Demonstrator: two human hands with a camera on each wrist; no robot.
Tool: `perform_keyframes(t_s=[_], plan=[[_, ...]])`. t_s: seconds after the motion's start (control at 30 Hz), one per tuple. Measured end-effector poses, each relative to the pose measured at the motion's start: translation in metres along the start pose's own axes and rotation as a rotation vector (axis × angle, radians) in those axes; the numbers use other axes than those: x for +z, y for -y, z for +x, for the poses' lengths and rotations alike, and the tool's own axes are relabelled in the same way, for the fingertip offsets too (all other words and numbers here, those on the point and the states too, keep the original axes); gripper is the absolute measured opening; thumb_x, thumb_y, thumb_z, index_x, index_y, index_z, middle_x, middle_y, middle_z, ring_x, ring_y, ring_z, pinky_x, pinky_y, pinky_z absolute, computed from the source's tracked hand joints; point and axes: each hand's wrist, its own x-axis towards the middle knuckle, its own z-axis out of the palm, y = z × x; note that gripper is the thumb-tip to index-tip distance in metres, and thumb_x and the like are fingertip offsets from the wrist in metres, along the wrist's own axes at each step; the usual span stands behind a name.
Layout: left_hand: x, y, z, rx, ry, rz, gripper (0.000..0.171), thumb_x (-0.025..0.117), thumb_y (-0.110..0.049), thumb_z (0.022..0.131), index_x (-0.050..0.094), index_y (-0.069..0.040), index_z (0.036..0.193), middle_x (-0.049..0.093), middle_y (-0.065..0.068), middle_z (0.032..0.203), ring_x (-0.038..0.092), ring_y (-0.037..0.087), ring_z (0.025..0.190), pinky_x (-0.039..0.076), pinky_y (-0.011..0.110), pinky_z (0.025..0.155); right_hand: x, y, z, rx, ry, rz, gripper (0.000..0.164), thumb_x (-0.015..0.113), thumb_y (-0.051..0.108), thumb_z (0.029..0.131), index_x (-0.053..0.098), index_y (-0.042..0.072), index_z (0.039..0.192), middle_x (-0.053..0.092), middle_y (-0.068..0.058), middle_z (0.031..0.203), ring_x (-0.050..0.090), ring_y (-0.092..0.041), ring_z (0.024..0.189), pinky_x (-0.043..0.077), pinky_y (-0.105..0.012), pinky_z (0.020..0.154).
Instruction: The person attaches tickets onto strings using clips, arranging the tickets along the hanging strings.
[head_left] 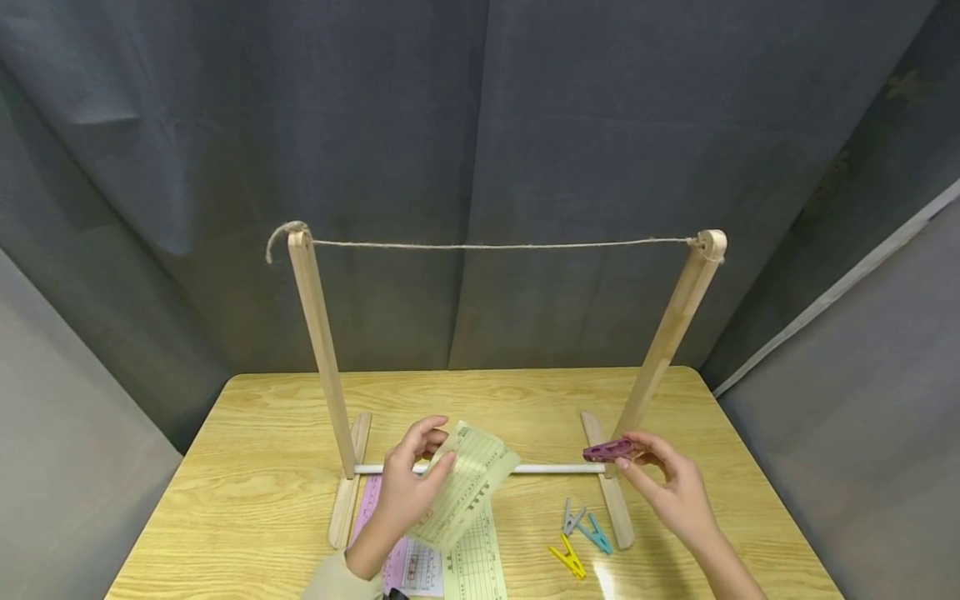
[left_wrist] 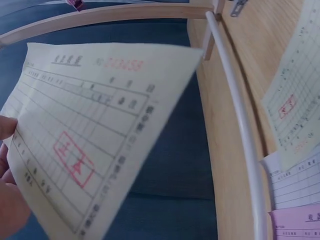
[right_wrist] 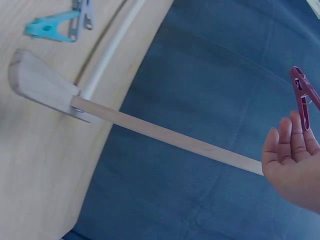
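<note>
Pale green slip (left_wrist: 110, 115), ruled, red serial blurred, red boxed stamp of two characters; held above the desk (head_left: 247, 467), pinched by fingers of the left hand (head_left: 408, 483). Maroon clothespin (head_left: 609, 451), pinched by fingers of the right hand (head_left: 675, 492). Beneath, on desk: second green slip (head_left: 478, 558), white slip (head_left: 422, 575), pink slip (head_left: 370, 497), all printed. Alongside: grey clothespin (head_left: 572, 522), blue clothespin (head_left: 596, 533), yellow clothespin (head_left: 569, 559). Behind: wooden frame (head_left: 324, 350), twine (head_left: 502, 247) across top.

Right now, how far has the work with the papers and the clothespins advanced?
Looks done: the string is tied between two wooden posts, but nothing hangs on it yet.
In hand: the left hand holds a pale green slip, the right hand a purple clothespin.
Remaining: probably clipping this slip to the string, then others; another green slip, a pink one and three clothespins lie on the table.
</note>
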Motion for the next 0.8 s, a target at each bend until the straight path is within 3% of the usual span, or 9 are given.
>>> perform_keyframes(t_s=[0.23,0.43,0.6,0.8], plan=[[-0.005,-0.001,0.006,-0.083,-0.044,-0.05,0.039,0.062,0.022,0.068,0.053,0.016,0.106,0.06,0.019,0.081,0.057,0.023,0.067,0.049,0.026,0.058,0.0,0.007,0.012,-0.033,-0.008,0.019,0.033,0.064,-0.015,0.073,0.059,-0.008,0.105,0.063,-0.007,0.091,0.055,-0.005,0.078,0.045,-0.014,0.073],[-0.011,0.002,0.012,-0.158,-0.105,-0.121,0.037,0.06,0.022,0.071,0.053,0.017,0.107,0.06,0.023,0.081,0.057,0.011,0.071,0.047,0.019,0.063,-0.002,0.013,0.021,-0.073,-0.014,0.038,0.035,0.064,-0.016,0.072,0.059,-0.007,0.105,0.063,-0.008,0.091,0.055,-0.006,0.08,0.044,-0.014,0.075],[-0.016,0.016,0.017,-0.151,-0.159,-0.146,0.034,0.061,0.02,0.073,0.055,0.014,0.106,0.061,0.024,0.083,0.056,0.006,0.074,0.048,0.016,0.066,-0.003,0.016,0.031,-0.173,-0.032,0.071,0.039,0.063,-0.02,0.068,0.058,-0.01,0.105,0.062,-0.012,0.087,0.055,-0.007,0.079,0.044,-0.014,0.075],[-0.031,0.017,0.026,-0.144,-0.221,-0.168,0.029,0.06,0.016,0.076,0.056,0.014,0.105,0.062,0.022,0.086,0.058,0.005,0.078,0.048,0.016,0.069,-0.002,0.027,0.044,-0.242,-0.026,0.105,0.039,0.062,-0.022,0.067,0.058,-0.012,0.105,0.061,-0.011,0.086,0.055,-0.006,0.08,0.044,-0.015,0.075]])
